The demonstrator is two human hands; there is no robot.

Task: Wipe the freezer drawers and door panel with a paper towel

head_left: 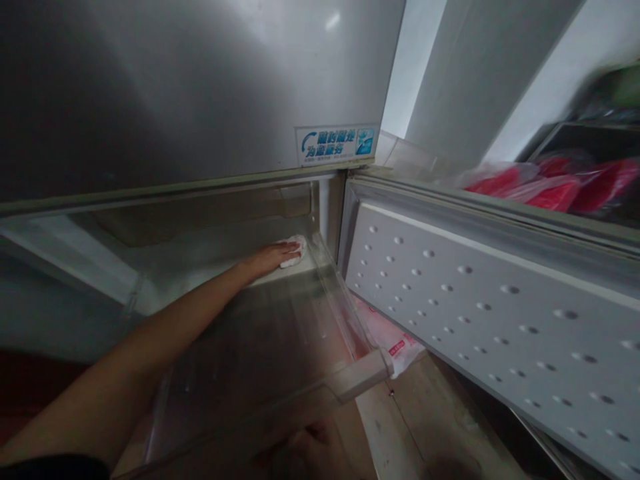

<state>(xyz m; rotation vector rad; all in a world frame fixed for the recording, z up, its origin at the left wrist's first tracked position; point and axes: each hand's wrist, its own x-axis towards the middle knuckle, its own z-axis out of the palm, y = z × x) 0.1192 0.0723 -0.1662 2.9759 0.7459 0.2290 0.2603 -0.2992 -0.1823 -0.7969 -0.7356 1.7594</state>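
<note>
The left hand (270, 257) lies flat, fingers stretched, pressing a small crumpled white cloth (294, 251) against the pale back ledge inside the open lower compartment of a silver refrigerator (200, 87). The cloth sits under the fingertips, close to the compartment's right rear corner. The bare forearm reaches in over a clear plastic drawer (280, 340) pulled forward, its white front handle (360, 377) toward the camera. Seen dimly through the drawer's wall, the right hand (300, 447) sits at the bottom edge; whether it grips anything cannot be told. To the right, the white dimpled door liner (500, 320) stands open, with red plastic-wrapped packages (545, 187) beyond it.
</note>
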